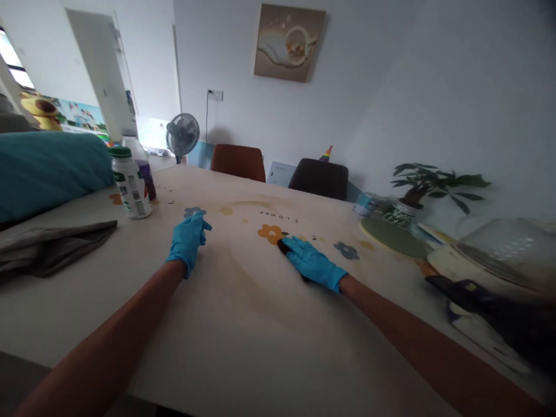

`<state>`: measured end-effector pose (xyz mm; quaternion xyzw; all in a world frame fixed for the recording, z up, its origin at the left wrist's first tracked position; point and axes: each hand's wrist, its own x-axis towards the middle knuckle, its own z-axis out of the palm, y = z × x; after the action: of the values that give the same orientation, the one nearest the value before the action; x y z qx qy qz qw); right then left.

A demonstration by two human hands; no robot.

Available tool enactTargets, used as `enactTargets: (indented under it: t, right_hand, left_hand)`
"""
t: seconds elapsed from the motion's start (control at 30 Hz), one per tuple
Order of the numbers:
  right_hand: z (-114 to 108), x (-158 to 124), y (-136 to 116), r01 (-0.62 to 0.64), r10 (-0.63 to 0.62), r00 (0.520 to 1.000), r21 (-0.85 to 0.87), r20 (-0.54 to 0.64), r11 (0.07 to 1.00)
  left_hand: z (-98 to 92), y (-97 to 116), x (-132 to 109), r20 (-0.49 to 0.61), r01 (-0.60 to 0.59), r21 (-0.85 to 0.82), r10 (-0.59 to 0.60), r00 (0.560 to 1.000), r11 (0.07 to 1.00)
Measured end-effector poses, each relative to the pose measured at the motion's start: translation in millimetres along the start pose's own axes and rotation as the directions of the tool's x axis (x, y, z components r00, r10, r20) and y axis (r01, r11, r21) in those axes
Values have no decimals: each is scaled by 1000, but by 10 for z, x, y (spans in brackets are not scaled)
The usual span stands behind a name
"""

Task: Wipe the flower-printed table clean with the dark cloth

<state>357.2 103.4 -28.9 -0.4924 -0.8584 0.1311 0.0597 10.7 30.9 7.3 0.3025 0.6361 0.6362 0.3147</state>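
Observation:
Both of my hands wear blue gloves and rest on a cream tablecloth [243, 324] printed with flowers. My left hand [187, 238] lies on the cloth with its fingers loosely curled and nothing visible in it. My right hand [311, 262] lies flat, fingers stretched out, pressing on a small dark object [283, 246] that shows at the fingertips; I cannot make out what it is. A white bottle with a green cap [129, 183] stands beyond my left hand.
A grey cloth [52, 246] lies at the left edge. A potted plant [412, 194], a green round mat [393, 236], a clear dome cover [508, 246] and dark items crowd the right side. Two chairs [319, 176] and a fan [182, 134] stand behind the table.

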Motion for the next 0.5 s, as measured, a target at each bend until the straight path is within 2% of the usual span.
enactTargets:
  t: [0.1,0.2,0.33,0.5]
  right_hand:
    - [-19,-147,59,-60,60,998,-9,15,998]
    - [-61,-130,194,-124,124,992,-45,-11,991]
    - [-155,42,502,-217,211,974,-70,-79,974]
    - [-270,376,871,-360,340,922,-90,-183,928]
  left_hand:
    - [-1,34,-31,-5,4,20,-4,1000,1000]
    - [-3,54,-53,-8,-4,46,4,1000,999]
    - [-4,40,-52,-4,5,61,-5,1000,998]
    - [15,7,-57,34,-22,143,17,999,989]
